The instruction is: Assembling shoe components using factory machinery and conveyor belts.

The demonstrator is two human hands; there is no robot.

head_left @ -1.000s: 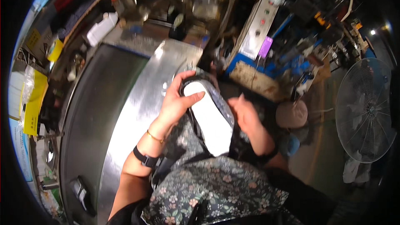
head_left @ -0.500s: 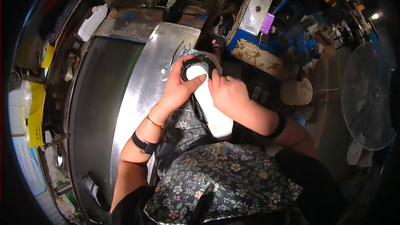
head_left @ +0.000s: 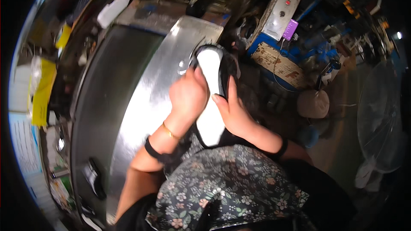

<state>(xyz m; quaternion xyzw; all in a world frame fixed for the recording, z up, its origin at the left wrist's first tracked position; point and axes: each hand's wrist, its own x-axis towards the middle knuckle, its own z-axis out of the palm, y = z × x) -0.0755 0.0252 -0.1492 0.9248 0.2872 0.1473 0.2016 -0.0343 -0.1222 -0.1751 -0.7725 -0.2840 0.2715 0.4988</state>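
A black shoe (head_left: 226, 70) lies over my lap, its long white sole-shaped face (head_left: 210, 102) turned up and its far end reaching over the metal sheet. On its left side my left hand (head_left: 188, 96) is closed, fingers curled at the black edge near the far end. My right hand (head_left: 234, 113) grips the right side, thumb on the white face and fingers along the black side. What lies under the shoe is hidden. A flowered apron (head_left: 227, 184) covers my lap. Both hands are slightly blurred.
A shiny metal sheet (head_left: 150, 81) borders a dark belt (head_left: 102, 90) on the left, where another black shoe (head_left: 93, 177) rests. A white bottle (head_left: 113, 9) stands beyond. Ahead right is a blue-framed control box (head_left: 276, 21); a large transparent fan-like disc (head_left: 379, 115) stands far right.
The shoe's near end has swung left, so it lies straighter. My left hand has moved from its far end down to the left edge; my right hand has slid nearer along the right side.
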